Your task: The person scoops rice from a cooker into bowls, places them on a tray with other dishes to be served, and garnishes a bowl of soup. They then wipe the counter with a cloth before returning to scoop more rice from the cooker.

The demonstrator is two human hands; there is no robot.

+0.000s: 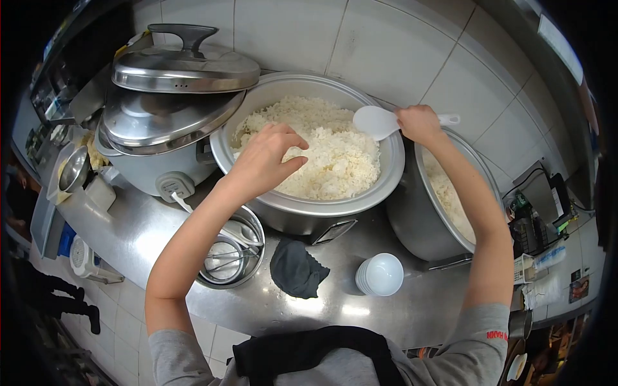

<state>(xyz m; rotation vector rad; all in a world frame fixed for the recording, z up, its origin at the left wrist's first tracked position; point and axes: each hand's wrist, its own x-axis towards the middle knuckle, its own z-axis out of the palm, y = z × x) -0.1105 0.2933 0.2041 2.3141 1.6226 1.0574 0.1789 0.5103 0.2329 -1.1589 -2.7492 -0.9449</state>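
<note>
My right hand (420,123) grips a white rice paddle (374,122) near its neck, the handle sticking out to the right. The paddle's blade points left, over the right rim of a large pot (222,145) heaped with cooked white rice (341,164). Above the left side of the rice hovers my left hand (273,151), fingers curved and the thumb held apart, with nothing between them. A second large pot (412,212) with rice (446,191) inside stands to the right, partly behind my right forearm.
Left of the rice stands a rice cooker (138,170) with two metal lids (174,119) stacked on top. On the steel counter (347,318) are a metal bowl of utensils (254,267), a dark cloth (296,269) and stacked white bowls (385,273). A tiled wall (290,35) rises behind.
</note>
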